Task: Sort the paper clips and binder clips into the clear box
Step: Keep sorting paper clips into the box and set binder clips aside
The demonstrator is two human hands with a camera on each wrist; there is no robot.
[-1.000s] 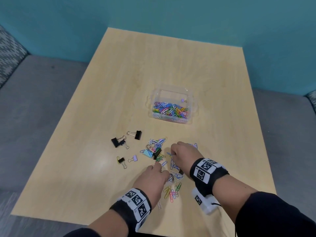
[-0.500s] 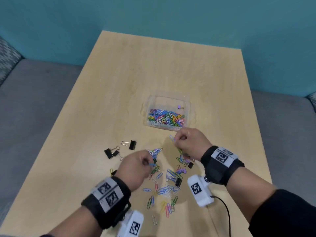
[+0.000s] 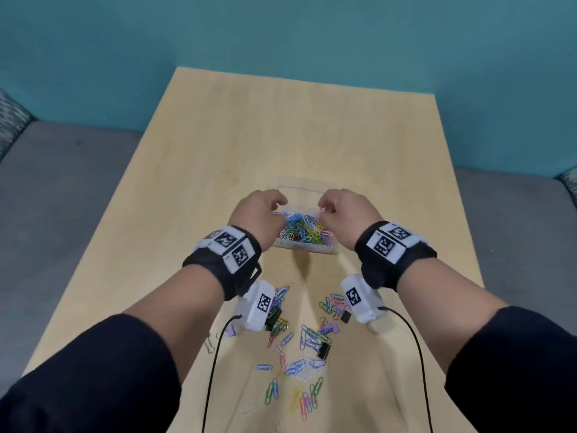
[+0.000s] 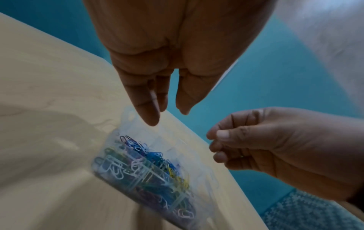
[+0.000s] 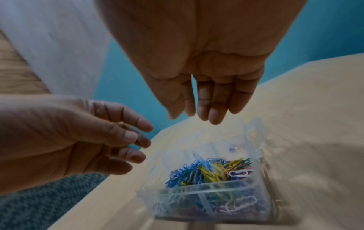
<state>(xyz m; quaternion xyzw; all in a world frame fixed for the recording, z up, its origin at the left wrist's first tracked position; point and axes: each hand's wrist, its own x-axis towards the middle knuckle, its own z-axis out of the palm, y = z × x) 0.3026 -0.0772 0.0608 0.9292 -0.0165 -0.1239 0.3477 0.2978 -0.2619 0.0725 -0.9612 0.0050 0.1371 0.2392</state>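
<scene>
**Both hands over the clear box, dropping paper clips**

Both hands hung above the clear box (image 3: 304,245), which sat near the middle of the surface (image 3: 218,151). The left hand (image 3: 260,214) had its fingers fairly straight and pointing down, nothing visibly between them. The right hand (image 3: 342,210) looked much the same from its wrist view, though the other wrist view showed its fingertips bunched together; I could not tell whether a clip was pinched there.

The box's near compartment held a heap of coloured paper clips (image 5: 212,169); one small purple binder clip (image 5: 230,147) lay in the far one.

I judged this the release step. Loose paper clips (image 3: 299,367) and binder clips (image 3: 324,350) lay toward the near edge, so next both hands would need to return there and pinch up more.
</scene>
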